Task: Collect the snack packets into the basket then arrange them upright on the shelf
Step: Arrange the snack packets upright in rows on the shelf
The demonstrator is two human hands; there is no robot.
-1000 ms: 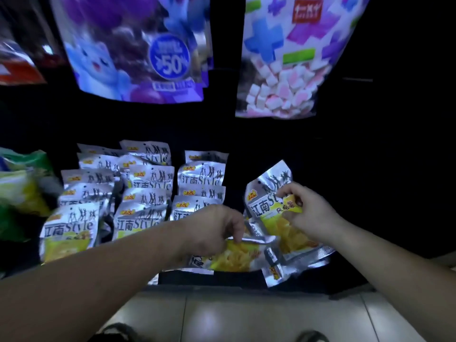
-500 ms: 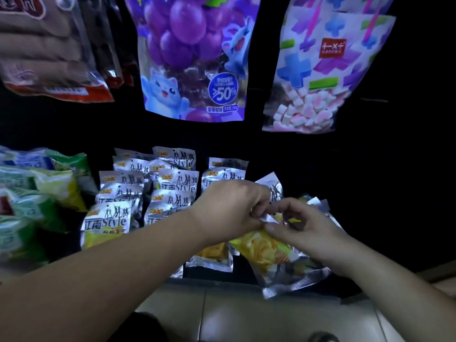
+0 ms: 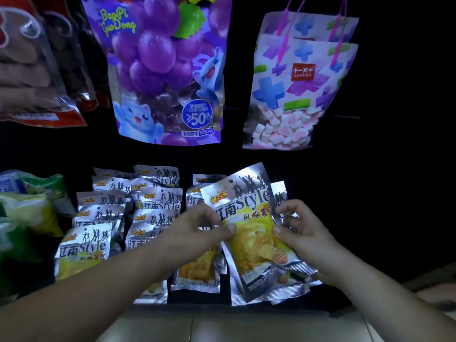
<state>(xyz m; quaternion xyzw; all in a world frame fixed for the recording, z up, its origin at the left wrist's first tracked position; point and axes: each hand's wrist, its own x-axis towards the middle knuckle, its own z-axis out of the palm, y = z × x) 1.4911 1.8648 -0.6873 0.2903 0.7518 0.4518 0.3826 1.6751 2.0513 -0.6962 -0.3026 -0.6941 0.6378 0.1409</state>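
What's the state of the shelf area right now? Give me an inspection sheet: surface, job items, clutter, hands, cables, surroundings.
Surface: dark shelf, mostly covered by packets.
Job's things: held chip packet, roughly upright, front facing the camera; silver chip packets standing in rows to its left; basket not in view.
Clutter: green and yellow bags at far left.
Grippers: left hand pinches the held chip packet's left edge; right hand grips its right edge.
Cables: nothing seen.
Surroundings: grape jelly bag and marshmallow bag hang above.
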